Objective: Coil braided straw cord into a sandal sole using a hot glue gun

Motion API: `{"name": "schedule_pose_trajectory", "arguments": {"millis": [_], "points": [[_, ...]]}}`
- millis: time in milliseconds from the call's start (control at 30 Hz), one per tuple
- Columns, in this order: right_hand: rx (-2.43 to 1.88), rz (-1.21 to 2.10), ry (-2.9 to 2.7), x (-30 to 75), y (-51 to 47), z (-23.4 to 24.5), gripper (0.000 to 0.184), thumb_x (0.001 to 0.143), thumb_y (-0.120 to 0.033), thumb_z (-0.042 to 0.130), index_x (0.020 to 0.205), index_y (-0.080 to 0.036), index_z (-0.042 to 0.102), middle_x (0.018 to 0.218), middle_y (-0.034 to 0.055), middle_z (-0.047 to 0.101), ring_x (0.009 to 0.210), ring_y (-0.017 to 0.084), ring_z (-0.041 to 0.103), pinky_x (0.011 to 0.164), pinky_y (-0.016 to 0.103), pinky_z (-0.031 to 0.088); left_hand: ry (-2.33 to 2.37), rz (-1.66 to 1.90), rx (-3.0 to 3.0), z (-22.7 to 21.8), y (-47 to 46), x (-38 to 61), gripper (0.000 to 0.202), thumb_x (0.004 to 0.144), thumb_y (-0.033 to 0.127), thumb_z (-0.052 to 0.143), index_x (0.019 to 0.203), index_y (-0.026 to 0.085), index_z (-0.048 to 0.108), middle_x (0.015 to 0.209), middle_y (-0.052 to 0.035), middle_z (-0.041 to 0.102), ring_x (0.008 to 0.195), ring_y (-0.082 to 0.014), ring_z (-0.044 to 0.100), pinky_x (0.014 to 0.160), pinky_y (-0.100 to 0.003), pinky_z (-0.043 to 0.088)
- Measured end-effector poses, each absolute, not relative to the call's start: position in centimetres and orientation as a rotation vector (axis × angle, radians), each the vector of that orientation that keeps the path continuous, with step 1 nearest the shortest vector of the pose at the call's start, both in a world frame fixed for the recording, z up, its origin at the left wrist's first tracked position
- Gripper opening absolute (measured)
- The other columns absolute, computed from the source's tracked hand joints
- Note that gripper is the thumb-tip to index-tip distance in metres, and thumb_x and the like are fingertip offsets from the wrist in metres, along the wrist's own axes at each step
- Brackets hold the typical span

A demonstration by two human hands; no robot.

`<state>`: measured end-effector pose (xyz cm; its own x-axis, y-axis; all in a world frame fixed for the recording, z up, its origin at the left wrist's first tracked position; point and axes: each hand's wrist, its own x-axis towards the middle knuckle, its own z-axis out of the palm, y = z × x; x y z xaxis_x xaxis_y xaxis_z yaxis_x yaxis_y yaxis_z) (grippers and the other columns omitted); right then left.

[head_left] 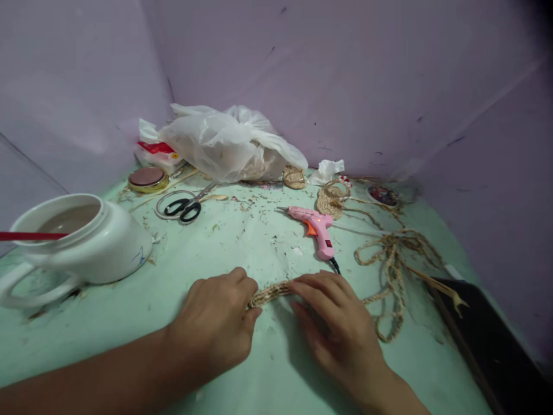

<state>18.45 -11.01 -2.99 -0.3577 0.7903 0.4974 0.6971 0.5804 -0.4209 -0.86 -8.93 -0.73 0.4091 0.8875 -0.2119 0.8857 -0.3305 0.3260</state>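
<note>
fingers of the left hand pinch one end of a layered jute braid over the table; the right hand touches its other end, its grip unclear. it looks light, flexible and rough, best held at both ends. beyond lie the pink glue gun and, rightward, loose braided cord that could snag.

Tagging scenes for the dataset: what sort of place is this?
Probably an indoor craft corner: a glue gun, scissors and loose cord share the green surface, beside purple walls.
</note>
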Motion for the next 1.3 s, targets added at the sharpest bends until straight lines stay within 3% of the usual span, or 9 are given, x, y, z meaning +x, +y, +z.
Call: {"name": "schedule_pose_trajectory", "arguments": {"millis": [233, 500, 700, 900, 1000, 1167, 1300], "points": [[-1.112, 0.300, -2.338, 16.5, -9.2, -2.4, 0.026, 0.076, -0.003, 0.052, 0.093, -0.016, 0.066, 0.086, 0.0085, 0.067, 0.081, 0.023, 0.054, 0.070, 0.040, 0.048, 1.351, 0.156, 2.529, -1.8, -9.0, -1.2, 0.018, 0.082, 0.021, 0.038, 0.080, 0.018, 0.056, 0.080, -0.0064, 0.058, 0.068, -0.0208, 0.056, 0.054, -0.031, 0.039], [-1.063, 0.529, -2.219, 16.3, -8.5, -3.4, 0.025, 0.073, -0.002, 0.049, 0.083, -0.016, 0.066, 0.080, 0.0066, 0.065, 0.074, 0.019, 0.051, 0.063, 0.034, 0.046, 1.098, 0.505, 2.551, -3.5, -7.4, -1.5, 0.010, 0.069, 0.018, 0.045, 0.059, 0.018, 0.044, 0.060, -0.0006, 0.047, 0.049, -0.0113, 0.043, 0.045, -0.025, 0.029], [-1.088, 0.528, -2.175, 15.9, -8.5, -3.7, 0.024, 0.065, 0.000, 0.047, 0.075, -0.015, 0.063, 0.073, 0.0078, 0.062, 0.071, 0.021, 0.050, 0.060, 0.035, 0.043, 1.076, 0.562, 2.503, -3.8, -7.3, -1.1, 0.013, 0.063, 0.012, 0.046, 0.055, 0.018, 0.038, 0.058, 0.0009, 0.042, 0.051, -0.0107, 0.039, 0.046, -0.026, 0.027], [-1.149, 0.492, -2.151, 15.4, -8.6, -3.9, 0.020, 0.068, -0.003, 0.046, 0.071, -0.015, 0.062, 0.071, 0.0085, 0.061, 0.068, 0.021, 0.049, 0.058, 0.035, 0.043, 1.050, 0.559, 2.523, -3.8, -7.4, -0.8, 0.013, 0.060, 0.010, 0.045, 0.056, 0.019, 0.036, 0.058, 0.0013, 0.040, 0.052, -0.0111, 0.039, 0.047, -0.026, 0.026], [-1.142, 0.494, -2.205, 15.6, -8.8, -3.6, 0.022, 0.071, -0.003, 0.047, 0.077, -0.015, 0.064, 0.076, 0.0086, 0.064, 0.073, 0.021, 0.052, 0.063, 0.037, 0.046, 1.127, 0.470, 2.513, -3.4, -7.3, -0.7, 0.011, 0.061, 0.013, 0.045, 0.059, 0.019, 0.036, 0.061, 0.0012, 0.043, 0.054, -0.0118, 0.040, 0.048, -0.026, 0.027], [-1.135, 0.417, -2.196, 18.6, -9.5, -2.2, 0.041, 0.081, -0.016, 0.053, 0.121, -0.017, 0.052, 0.113, 0.0121, 0.061, 0.103, 0.024, 0.055, 0.089, 0.043, 0.046, 1.273, 0.160, 2.431, -1.8, -7.6, -0.5, 0.003, 0.069, 0.018, 0.043, 0.071, 0.020, 0.041, 0.075, -0.0015, 0.051, 0.066, -0.0162, 0.049, 0.059, -0.029, 0.038], [-1.367, 0.325, -2.004, 21.8, -10.2, -2.0, 0.024, 0.084, -0.020, 0.053, 0.107, -0.020, 0.060, 0.103, 0.0092, 0.065, 0.095, 0.021, 0.061, 0.079, 0.035, 0.052, 1.324, 0.030, 2.465, -0.7, -8.5, -0.1, 0.005, 0.072, 0.019, 0.041, 0.075, 0.019, 0.045, 0.083, -0.0053, 0.052, 0.073, -0.0201, 0.051, 0.065, -0.035, 0.041]]}}
